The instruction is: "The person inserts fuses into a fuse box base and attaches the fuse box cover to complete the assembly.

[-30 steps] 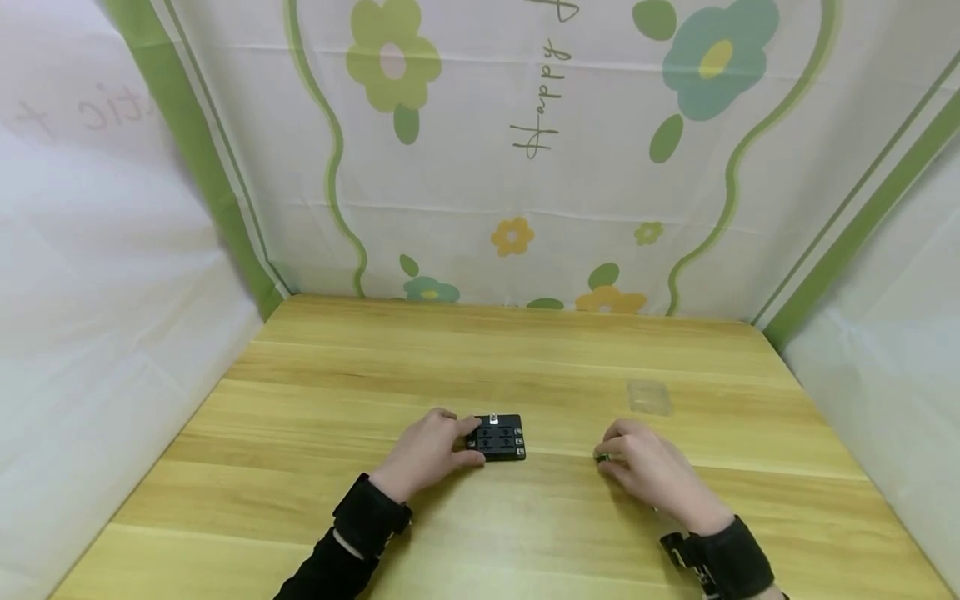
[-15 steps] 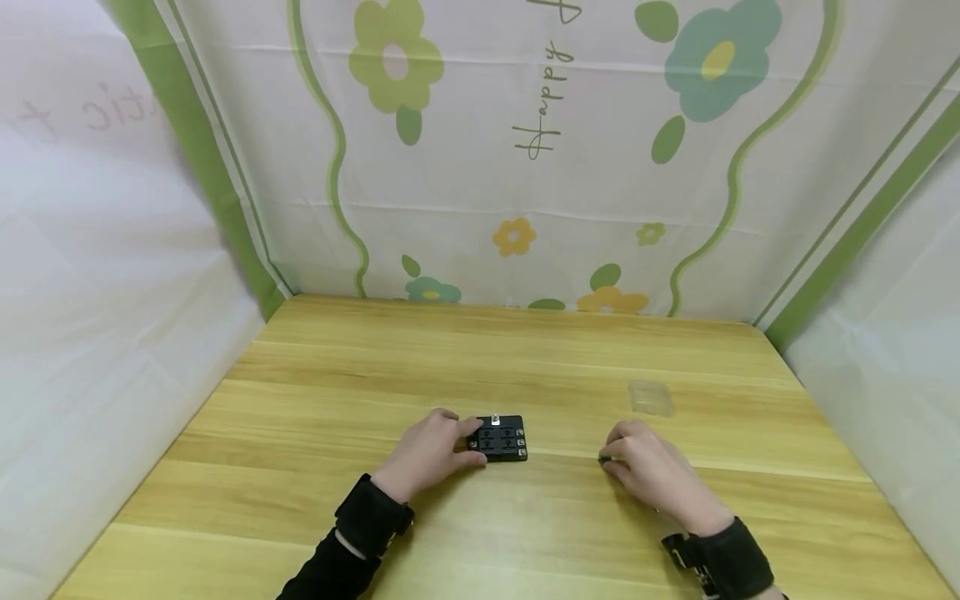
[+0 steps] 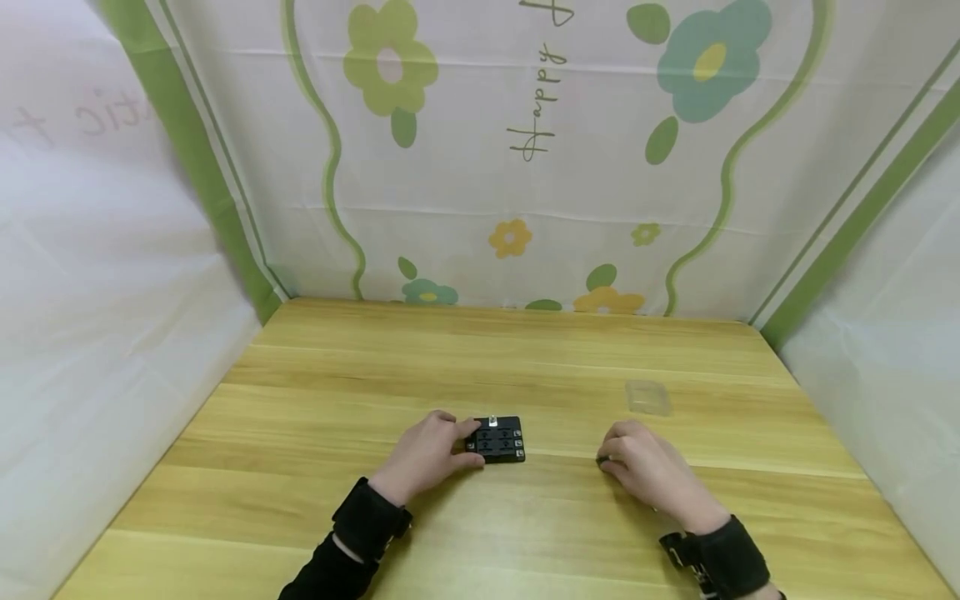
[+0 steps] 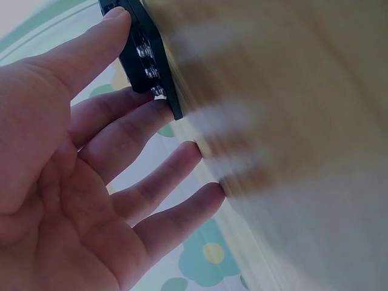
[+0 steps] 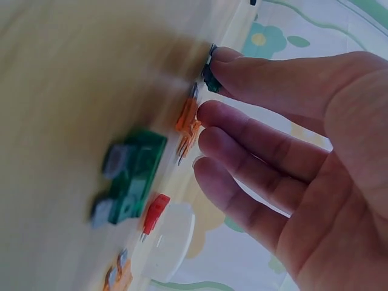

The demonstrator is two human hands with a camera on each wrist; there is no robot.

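A black fuse block (image 3: pixel 504 448) with silver screw terminals lies flat on the wooden table (image 3: pixel 420 350). My left hand (image 3: pixel 426 450) grips its left end between thumb and fingers; in the left wrist view the other fingertips rest on the table. To the right, my right hand (image 3: pixel 651 468) pinches a small green blade fuse (image 5: pixel 210 77) low over the tabletop. Under that palm, the right wrist view has another green blade fuse (image 5: pixel 138 176), orange fuses (image 5: pixel 187 115) and a red fuse (image 5: pixel 156 209) on the wood. The head view hides these behind the right hand.
A clear plastic cover (image 3: pixel 648 397) lies on the table beyond my right hand. One more orange fuse (image 5: pixel 121 277) shows at the bottom of the right wrist view. Printed cloth walls (image 3: pixel 450 167) close in the table at the back and both sides.
The green fuse in my right fingers showed more a second ago and is now mostly covered by them. Otherwise both hands and the fuse block stay in place; the head view shifts slightly.
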